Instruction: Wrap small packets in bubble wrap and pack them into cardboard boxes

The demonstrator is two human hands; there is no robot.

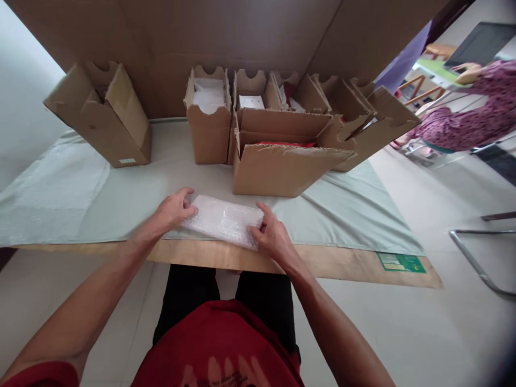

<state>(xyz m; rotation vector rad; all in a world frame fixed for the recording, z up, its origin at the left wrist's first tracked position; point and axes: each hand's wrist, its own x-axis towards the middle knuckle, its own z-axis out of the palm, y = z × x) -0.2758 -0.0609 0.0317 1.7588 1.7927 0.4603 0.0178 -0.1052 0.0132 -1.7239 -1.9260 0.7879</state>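
A flat packet wrapped in white bubble wrap (223,219) lies on the pale green cloth (121,199) near the table's front edge. My left hand (174,209) grips its left end with curled fingers. My right hand (272,236) pinches its right end, thumb on top. Just behind the packet stands an open cardboard box (282,166) with something red inside.
Several open cardboard boxes (208,115) stand in a row at the back, one apart on the left (102,115). A big cardboard sheet (226,37) forms the backdrop. A green label (401,262) sits on the wooden table edge. Another person in a patterned sleeve (471,121) is at the right.
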